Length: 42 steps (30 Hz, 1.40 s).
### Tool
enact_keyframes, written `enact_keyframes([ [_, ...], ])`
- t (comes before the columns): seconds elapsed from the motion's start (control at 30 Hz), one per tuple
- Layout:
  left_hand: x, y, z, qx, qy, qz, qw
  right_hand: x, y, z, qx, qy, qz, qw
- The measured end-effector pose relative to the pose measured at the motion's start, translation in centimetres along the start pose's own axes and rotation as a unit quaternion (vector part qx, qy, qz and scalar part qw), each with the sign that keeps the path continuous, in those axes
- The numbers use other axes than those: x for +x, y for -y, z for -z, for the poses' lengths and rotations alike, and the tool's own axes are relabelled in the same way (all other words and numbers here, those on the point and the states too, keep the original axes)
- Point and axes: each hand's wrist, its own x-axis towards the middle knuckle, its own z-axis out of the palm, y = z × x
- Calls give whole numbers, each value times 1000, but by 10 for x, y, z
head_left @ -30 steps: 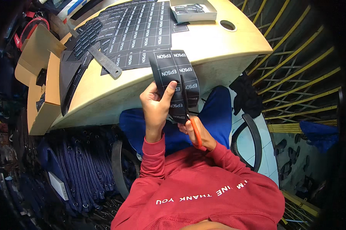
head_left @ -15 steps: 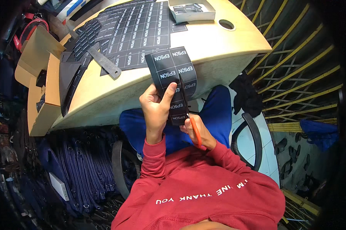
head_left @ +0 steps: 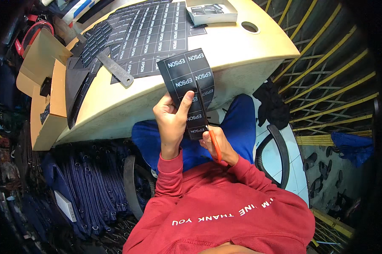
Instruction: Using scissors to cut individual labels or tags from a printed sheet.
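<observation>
A black strip of printed labels, marked off in a grid, curves upright in front of the table edge. My left hand pinches its left side, thumb on the printed face. Orange-handled scissors are gripped in my right hand at the strip's lower end. Their dark blades run up along the line between the two label columns, with the right column bending away behind. Part of my right fingers is hidden by the handle and the strip.
On the curved wooden table lie black label sheets, a metal ruler and a white box of cut pieces. A cardboard box stands at left. Chair armrests flank me; a yellow folding gate is at right.
The top of the label strip has tilted slightly left and risen a little. Both hands keep nearly the same place, with the scissors still on the strip.
</observation>
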Motion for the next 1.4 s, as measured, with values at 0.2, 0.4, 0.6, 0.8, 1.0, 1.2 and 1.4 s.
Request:
enact_keyframes([
  [0.2,0,0,2,13,-3,10,1000,-1,-2,-1,-6,-3,-6,1000],
  [0.4,7,-6,4,-25,29,-4,999,-2,-12,3,-36,3,0,999],
  [0.6,7,-11,4,10,11,8,1000,-4,-7,1,-39,12,10,999],
  [0.8,0,-10,1,-7,19,28,999,0,9,0,-51,17,64,996],
  [1.0,-7,-10,2,-2,50,47,998,-3,-16,11,-112,56,24,992],
  [1.2,-8,-9,0,11,31,20,999,-1,9,2,-63,11,38,997],
  [1.4,-11,-7,0,18,37,21,999,-1,9,6,-75,27,24,997],
])
